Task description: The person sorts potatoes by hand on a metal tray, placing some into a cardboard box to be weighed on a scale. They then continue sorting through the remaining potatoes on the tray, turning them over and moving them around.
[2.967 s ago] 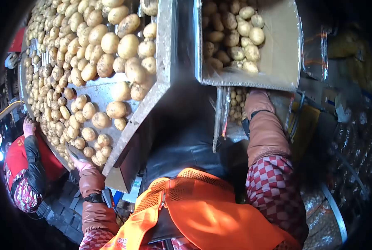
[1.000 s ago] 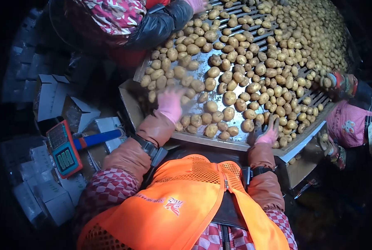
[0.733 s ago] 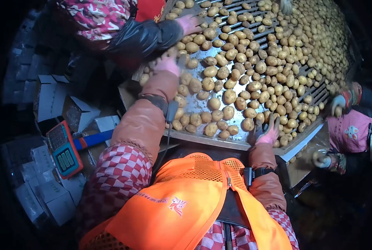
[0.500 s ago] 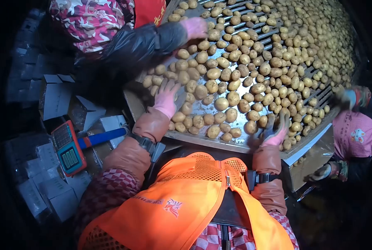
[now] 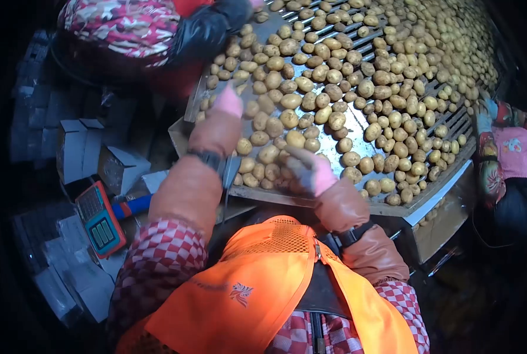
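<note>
Yellow-brown potatoes point(image 5: 296, 138) lie spread over a metal sorting table point(image 5: 351, 127). My left hand point(image 5: 228, 103), in a pink glove, is at the table's left part among the potatoes; its fingers are hidden or blurred. Near the front edge, my right hand point(image 5: 312, 172), in a pink and grey glove, lies against several potatoes with its fingers stretched out to the left. It is somewhat smeared by motion, and nothing shows gripped in it.
A co-worker in a patterned hood point(image 5: 121, 26) leans over the far left side. Another person's gloved hand point(image 5: 483, 112) touches the right rim. A digital scale point(image 5: 101, 218) and white cartons point(image 5: 79, 150) stand at left. Metal slats point(image 5: 364, 44) carry more potatoes behind.
My right hand has moved left along the front edge, and my left hand has moved slightly up and left. The hooded co-worker's arm has drawn away upward. The right-hand person has shifted up.
</note>
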### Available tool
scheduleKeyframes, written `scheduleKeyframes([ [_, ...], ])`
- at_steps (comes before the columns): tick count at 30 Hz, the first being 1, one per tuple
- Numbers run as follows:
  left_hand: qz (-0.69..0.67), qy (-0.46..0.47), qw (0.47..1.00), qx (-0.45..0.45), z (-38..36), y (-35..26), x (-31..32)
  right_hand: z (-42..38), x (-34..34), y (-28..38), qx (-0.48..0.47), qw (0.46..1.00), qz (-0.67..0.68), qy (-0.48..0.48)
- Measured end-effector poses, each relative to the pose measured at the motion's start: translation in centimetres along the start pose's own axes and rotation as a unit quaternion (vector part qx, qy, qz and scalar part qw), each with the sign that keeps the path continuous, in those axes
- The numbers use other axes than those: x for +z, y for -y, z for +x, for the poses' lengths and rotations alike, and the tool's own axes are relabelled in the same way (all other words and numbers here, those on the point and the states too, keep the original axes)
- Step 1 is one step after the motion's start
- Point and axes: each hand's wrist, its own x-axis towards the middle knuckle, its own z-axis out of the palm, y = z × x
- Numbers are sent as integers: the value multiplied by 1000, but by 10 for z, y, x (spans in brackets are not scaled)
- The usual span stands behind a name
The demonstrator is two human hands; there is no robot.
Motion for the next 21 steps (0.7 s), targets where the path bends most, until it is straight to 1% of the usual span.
scheduleKeyframes([
  [1, -38, 13, 997, 58, -8, 7, 10, 1, -10, 4, 56, 991, 122, -14],
  [3, -116, 37, 979, 166, -22, 9, 18, 1, -16, 20, 34, 950, 305, -58],
  [4, -121, 20, 987, 107, -19, 2, 22, 1, -20, 28, 18, 917, 391, -77],
  [6, -128, -17, 992, -11, -11, -55, 15, 11, -40, 8, 38, 917, 394, -46],
  [7, -17, -22, 999, -33, 0, -89, -1, 6, -50, 8, 33, 922, 381, -61],
  [9, 111, -31, 992, -46, 42, -62, 18, -17, -71, 4, 28, 930, 355, -96],
  [10, 175, -33, 983, -52, 55, -50, 26, -37, -86, -2, -60, 957, 241, -148],
  [11, 174, -21, 983, -58, 60, -50, 25, -57, -101, -8, -134, 959, 117, -219],
  [12, 174, -11, 983, -63, 66, -52, 23, -84, -119, 1, -118, 908, 284, -283],
  [13, 174, 1, 982, -71, 68, -55, 21, -112, -136, 9, -127, 818, 437, -351],
  [14, 185, 20, 979, -82, 68, -58, 18, -143, -206, -41, -217, 769, 576, -174],
  [16, 211, 57, 970, -104, 67, -59, 13, -232, -304, -110, -270, 714, 577, -290],
  [17, 208, 53, 971, -106, 69, -56, 15, -255, -298, -81, -289, 589, 628, -420],
  [18, 178, 54, 978, -92, 68, -52, 16, -259, -281, -67, -289, 638, 556, -448],
  [19, 147, 51, 985, -78, 63, -54, 12, -245, -240, -44, -287, 683, 480, -469],
  [20, 116, 48, 990, -64, 59, -56, 9, -237, -253, -63, -260, 697, 501, -442],
  [21, 94, 19, 994, -45, 54, -51, 10, -229, -264, -82, -232, 710, 521, -414],
])
